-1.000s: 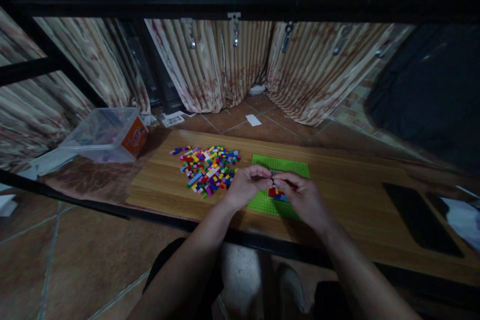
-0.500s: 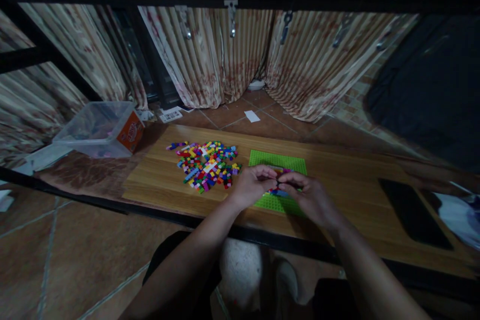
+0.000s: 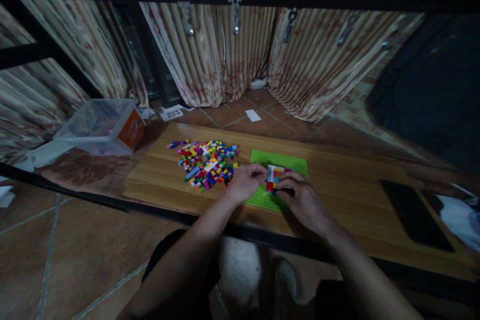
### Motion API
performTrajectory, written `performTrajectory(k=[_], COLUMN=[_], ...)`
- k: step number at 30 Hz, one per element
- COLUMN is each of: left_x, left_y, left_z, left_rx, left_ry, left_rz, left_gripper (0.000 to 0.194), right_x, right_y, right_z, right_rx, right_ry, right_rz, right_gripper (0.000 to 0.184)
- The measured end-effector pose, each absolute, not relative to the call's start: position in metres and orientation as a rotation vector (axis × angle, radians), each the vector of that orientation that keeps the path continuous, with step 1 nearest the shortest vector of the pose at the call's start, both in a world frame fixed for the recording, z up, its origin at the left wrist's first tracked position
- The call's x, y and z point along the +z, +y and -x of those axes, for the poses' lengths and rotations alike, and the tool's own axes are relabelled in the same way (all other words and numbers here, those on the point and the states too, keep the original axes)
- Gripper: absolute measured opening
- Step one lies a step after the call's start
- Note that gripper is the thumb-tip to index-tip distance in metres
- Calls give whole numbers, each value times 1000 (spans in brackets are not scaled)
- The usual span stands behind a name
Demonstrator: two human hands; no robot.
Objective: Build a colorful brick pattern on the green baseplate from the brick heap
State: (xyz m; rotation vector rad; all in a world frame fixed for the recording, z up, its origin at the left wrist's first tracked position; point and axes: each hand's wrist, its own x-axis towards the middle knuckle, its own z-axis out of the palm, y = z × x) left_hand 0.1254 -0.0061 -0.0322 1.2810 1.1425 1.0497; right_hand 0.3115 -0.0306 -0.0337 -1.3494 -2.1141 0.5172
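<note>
A green studded baseplate (image 3: 258, 202) lies on the wooden table under both hands. On it sits a patch of toy bricks (image 3: 275, 175), with white, yellow, blue and red among its colours. Fingers and thumb pinched together, my left hand (image 3: 245, 182) is at the left edge of that patch; whatever is between the fingertips is too small to tell. My right hand (image 3: 303, 197) is closed over the patch's right side, its fingertips near a dark spot I cannot identify. It hides part of the bricks and plate.
Loose multicoloured bricks (image 3: 210, 165) are spread in a pile left of the baseplate. A clear plastic box (image 3: 101, 130) with an orange label stands beyond the table's left end. A flat black panel (image 3: 416, 215) rests at the right. The wooden table (image 3: 348, 190) has a dark front edge.
My hands have drawn apart from where their fingertips met over the plate. The left moved slightly left, the right slightly down, and more of the brick patch shows between them.
</note>
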Motion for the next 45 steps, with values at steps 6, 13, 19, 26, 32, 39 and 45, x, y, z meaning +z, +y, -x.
performTrajectory(k=[6,13,19,26,32,39,45], left_x=[-33,-45,-39,-27,-16,-18,-23], left_y=[-7,-7,-14,-18,-19,-17,-15], left_z=[-126,-129,-136,-140,-142,-145,-146], left_rx=[981,952,860,797,650,629,647], left_ry=[1199,1227,1373,1472,1540,1577,1602], left_rz=[-1411,-1493,-1538,-1528,-1599,-1596,-1586], left_gripper=[12,8,15,12,12,13,13], right_x=[-36,-38,-35,-31,-34,-33,-34], right_y=[-31,-30,-28,-24,-23,-23,-21], right_z=[-309,-306,-310,-316,-313,-311,-311], right_rx=[455,490,563,629,631,630,638], right_ry=[-2113,-2028,-1974,-1928,-1907,-1909,-1910], right_rz=[1368,1394,1368,1373,1376,1378,1390], right_gripper=[10,9,6,10,10,11,9])
